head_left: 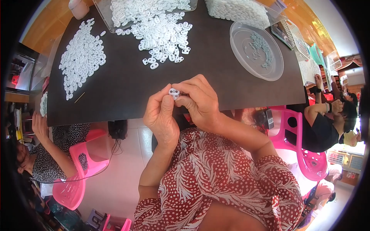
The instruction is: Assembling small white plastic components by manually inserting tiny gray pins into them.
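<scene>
My left hand (162, 117) and my right hand (200, 101) meet just above the near edge of the dark table (127, 88). Between their fingertips they pinch a small white plastic cord lock (174, 93), with several holes showing on its face. Both hands are closed on it, thumbs toward me. Beyond them a loose heap of white two-holed plastic pieces (163, 36) spills from a clear tray (106, 20). Another flat pile of white pieces (81, 57) lies to the left. At the right, a clear round shallow dish (242, 63) contains small grey-green pieces (263, 50), perhaps springs.
A thin stick (79, 97) lies near the left pile. At the back right stands a clear box of white pieces (239, 12), beside a phone (281, 36) and a white perforated basket (296, 38). People sit at both sides, near pink chairs (287, 127).
</scene>
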`<action>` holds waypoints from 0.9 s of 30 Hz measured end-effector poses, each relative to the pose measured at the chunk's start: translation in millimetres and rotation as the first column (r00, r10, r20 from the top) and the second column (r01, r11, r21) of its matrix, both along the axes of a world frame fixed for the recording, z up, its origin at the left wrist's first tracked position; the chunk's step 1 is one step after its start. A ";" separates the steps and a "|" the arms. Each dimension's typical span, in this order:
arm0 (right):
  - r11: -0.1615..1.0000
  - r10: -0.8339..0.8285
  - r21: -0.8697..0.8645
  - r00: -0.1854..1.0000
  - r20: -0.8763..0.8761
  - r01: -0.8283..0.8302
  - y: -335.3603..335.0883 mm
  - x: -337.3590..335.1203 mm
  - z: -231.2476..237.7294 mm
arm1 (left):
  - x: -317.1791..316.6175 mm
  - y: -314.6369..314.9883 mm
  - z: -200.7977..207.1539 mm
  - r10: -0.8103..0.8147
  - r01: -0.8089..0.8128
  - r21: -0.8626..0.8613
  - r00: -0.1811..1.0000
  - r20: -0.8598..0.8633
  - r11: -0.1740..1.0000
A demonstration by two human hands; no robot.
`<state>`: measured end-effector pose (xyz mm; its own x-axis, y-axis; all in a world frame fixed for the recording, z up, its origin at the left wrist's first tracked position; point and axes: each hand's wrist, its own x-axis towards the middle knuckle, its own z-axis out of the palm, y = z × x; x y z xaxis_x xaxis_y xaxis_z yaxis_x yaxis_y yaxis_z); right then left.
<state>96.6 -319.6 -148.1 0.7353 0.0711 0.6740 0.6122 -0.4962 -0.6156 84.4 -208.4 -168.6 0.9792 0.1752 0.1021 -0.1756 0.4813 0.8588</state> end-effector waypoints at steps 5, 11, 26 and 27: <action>1.000 -0.004 0.008 0.999 0.041 0.003 3.5 -2.0 -2.9 | -1.6 -0.5 -8.9 0.012 -0.011 -0.022 0.999 0.037 1.000; 0.999 -0.004 0.032 0.995 0.102 0.001 6.0 -0.9 -7.6 | -4.2 -4.8 -8.0 0.034 -0.029 -0.057 0.996 0.085 0.998; 0.995 0.031 0.093 0.997 -0.069 -0.025 6.0 -5.9 -1.5 | -5.0 -0.5 2.7 0.020 -0.017 -0.038 0.997 0.080 0.999; 0.997 0.026 0.078 0.999 -0.042 -0.023 6.4 -5.2 -1.8 | -5.0 -0.7 4.1 0.027 -0.026 -0.024 0.998 0.064 0.999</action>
